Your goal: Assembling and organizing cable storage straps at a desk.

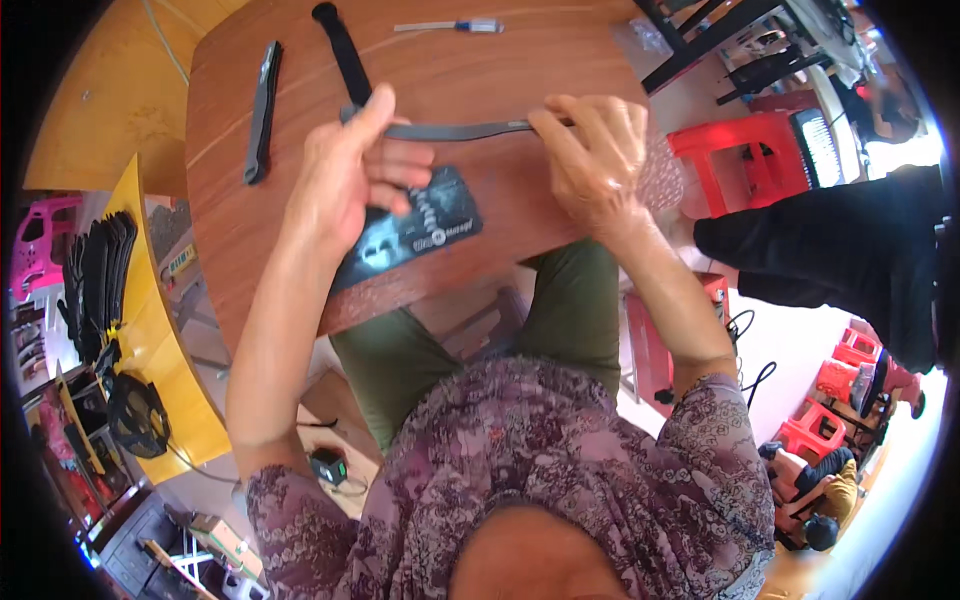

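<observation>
A narrow grey strap (460, 131) stretches roughly level between my hands, above the wooden table (500, 80). My right hand (595, 150) is closed, pinching the strap's right end. My left hand (345, 170) has its thumb raised and its fingers stretched apart; the strap's left part passes behind that thumb. Beneath the left fingers lies a shiny black printed packet (425, 225), partly covered by the hand. Beyond the left hand, a black strap (345, 55) with a looped end lies on the table. A folded dark grey strap (262, 115) rests farther left.
A screwdriver (465, 26) with a clear bluish handle lies near the far edge. Left of the table, dark straps hang over a yellow board (150, 330) beside a black fan (137, 413). Red plastic stools (745, 150) stand at right, near a dark-clothed person's leg (820, 245).
</observation>
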The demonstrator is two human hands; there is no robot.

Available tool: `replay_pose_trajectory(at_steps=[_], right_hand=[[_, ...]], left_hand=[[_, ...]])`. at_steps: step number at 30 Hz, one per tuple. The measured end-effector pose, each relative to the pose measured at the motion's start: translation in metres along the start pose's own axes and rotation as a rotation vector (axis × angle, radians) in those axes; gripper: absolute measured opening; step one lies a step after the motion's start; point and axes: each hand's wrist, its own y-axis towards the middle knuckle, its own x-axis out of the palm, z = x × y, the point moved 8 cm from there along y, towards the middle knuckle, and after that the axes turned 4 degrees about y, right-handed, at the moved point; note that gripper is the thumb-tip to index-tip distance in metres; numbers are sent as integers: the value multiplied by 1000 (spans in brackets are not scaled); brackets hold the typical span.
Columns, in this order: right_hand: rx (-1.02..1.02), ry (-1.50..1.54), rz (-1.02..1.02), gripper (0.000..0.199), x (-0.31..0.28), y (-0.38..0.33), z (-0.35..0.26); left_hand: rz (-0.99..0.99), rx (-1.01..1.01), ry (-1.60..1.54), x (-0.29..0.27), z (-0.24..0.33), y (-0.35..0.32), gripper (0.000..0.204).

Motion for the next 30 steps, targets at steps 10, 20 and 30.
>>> replay_pose_trajectory(at_steps=[10,20,30], right_hand=[[847,864,-83,28,-18,-45,6],[1230,1483,-249,30,-6,-64,-32],[1190,1373,-355,16,-5,-73,-47]], left_hand=[[124,311,-98,-11,-7,-41,24],[304,544,-33,-27,-16,-108,24],[282,454,-55,-35,-37,-123,23]])
